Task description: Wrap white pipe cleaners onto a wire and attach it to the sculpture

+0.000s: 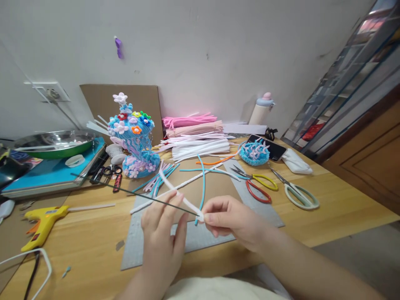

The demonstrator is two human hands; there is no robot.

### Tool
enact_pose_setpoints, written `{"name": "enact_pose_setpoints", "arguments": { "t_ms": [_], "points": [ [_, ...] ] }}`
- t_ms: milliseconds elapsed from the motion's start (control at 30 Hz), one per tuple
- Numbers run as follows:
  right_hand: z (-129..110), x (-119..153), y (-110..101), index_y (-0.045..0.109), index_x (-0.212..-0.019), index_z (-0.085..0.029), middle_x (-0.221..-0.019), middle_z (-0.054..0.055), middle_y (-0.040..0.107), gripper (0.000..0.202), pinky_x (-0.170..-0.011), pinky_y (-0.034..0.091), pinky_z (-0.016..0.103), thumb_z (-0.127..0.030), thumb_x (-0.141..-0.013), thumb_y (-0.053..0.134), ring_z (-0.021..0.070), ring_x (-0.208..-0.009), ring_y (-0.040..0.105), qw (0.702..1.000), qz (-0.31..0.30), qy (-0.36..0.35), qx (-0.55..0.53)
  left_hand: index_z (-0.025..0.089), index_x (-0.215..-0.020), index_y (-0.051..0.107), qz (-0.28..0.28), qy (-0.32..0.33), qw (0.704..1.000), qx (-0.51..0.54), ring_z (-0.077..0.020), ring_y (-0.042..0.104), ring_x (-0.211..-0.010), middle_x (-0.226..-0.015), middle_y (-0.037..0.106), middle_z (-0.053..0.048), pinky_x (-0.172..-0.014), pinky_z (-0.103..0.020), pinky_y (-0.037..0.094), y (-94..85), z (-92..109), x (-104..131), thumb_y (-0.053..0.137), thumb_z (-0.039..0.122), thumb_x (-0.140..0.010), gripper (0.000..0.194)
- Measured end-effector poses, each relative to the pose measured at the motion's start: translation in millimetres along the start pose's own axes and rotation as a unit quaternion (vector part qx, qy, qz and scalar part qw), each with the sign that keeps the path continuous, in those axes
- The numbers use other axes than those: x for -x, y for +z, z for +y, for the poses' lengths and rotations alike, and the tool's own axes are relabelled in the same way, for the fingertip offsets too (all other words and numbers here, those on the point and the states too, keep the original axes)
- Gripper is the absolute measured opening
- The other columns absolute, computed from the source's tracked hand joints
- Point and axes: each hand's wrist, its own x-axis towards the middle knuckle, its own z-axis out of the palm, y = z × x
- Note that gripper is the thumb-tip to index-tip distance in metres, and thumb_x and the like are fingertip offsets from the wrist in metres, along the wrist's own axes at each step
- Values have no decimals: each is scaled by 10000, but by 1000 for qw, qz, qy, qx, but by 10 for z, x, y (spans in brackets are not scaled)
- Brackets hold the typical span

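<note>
My right hand [229,218] is closed in a pinch on the bent lower end of a white pipe cleaner [190,203], just above the grey board. A thin dark green wire [128,189] meets the pipe cleaner at that pinch and runs off to the upper left. Beside it, my left hand [164,231] has its fingers stretched out and its thumb apart, with the wire passing across the fingers. Whether those fingers touch the wire or pipe cleaner I cannot tell. Beneath lie blue pipe cleaners [203,179] and another white pipe cleaner [143,205].
A flower-covered blue ornament [133,131] stands behind, with pipe cleaner bundles [200,148] near the wall. Red-and-yellow pliers [258,187], scissors [298,193] and a round blue piece [254,152] lie right. A yellow glue gun [45,221] and a metal pan [56,143] are left.
</note>
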Motion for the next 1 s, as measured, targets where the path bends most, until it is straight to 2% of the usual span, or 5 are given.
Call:
{"name": "enact_pose_setpoints", "arguments": {
  "t_ms": [100,233,400,700,1000],
  "points": [
    [-22,5,-7,624,-722,-136,-489,-37,520,266,-419,103,212,-373,-681,738,38,-415,286,995,-51,42,-75,254,-1041,616,-67,46,997,17,-235,563,-1068,-1104,648,-63,-913,-425,365,105,-30,-38,516,110,-851,258],
    [-2,-19,-13,599,-722,-140,-509,-48,506,267,-422,83,213,-363,-692,741,31,-423,235,993,-21,26,-114,195,-887,613,-149,41,986,68,-153,547,-643,-669,592,-16,-609,-275,410,104,20,7,402,99,-897,232],
    [42,-42,5,617,-710,-157,-553,-32,538,244,-448,262,204,-390,-773,653,68,-472,381,984,108,-102,96,172,-896,616,-133,112,985,-15,-156,451,-565,-601,536,-11,-514,-262,338,-6,88,28,432,107,-886,196],
    [156,35,-14,646,-930,-200,-727,16,637,188,-621,317,265,-149,-883,472,153,-702,560,730,167,-268,606,142,-965,623,-120,181,976,-20,-150,438,-619,-675,608,-21,-581,-286,351,-413,91,-302,527,93,-866,146],
    [83,136,87,599,-886,-192,-685,-1,594,174,-551,193,305,-112,-865,446,152,-602,425,612,11,-321,723,182,-905,643,-231,216,948,31,-159,493,-686,-732,640,-20,-617,-291,389,-357,-87,-736,468,80,-879,204]
  ]
}}
